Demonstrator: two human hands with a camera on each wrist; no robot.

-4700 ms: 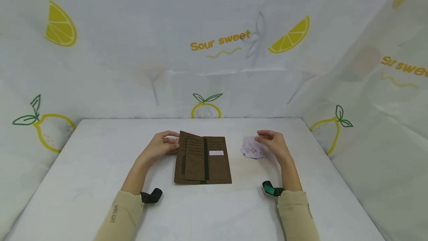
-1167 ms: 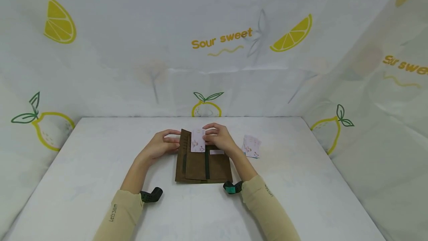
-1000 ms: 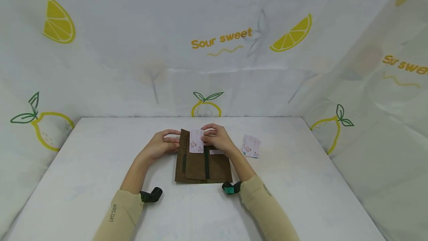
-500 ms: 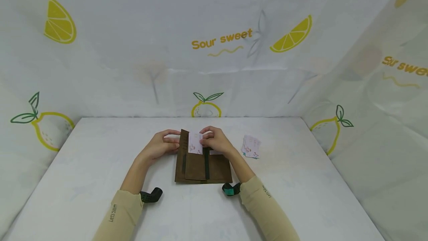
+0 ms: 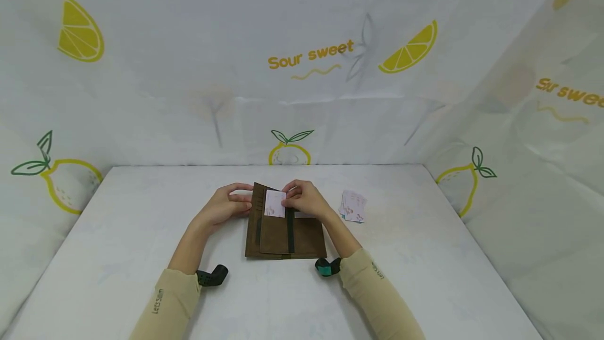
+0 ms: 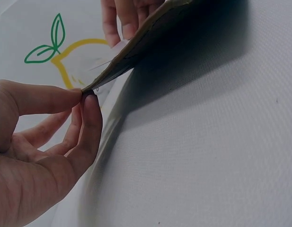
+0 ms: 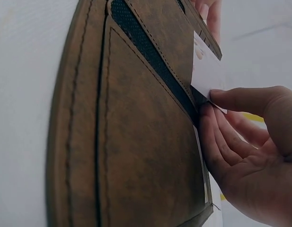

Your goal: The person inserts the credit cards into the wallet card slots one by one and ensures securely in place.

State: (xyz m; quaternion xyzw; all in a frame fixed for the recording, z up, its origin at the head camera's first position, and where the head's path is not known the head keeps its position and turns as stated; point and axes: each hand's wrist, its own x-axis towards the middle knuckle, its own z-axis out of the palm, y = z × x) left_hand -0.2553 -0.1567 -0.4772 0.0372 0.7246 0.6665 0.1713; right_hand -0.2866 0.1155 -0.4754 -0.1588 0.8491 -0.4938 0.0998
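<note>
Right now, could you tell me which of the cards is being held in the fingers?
The card over the brown wallet, pinched by the right hand. The others lie untouched in a pile on the table.

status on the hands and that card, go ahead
Left hand pinches wallet edge. Right hand pinches card, partly in a slot. Nothing in the way.

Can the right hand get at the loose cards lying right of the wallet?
Probably yes, once free: the right hand pinches a card at the wallet; nothing lies between it and the loose cards.
</note>
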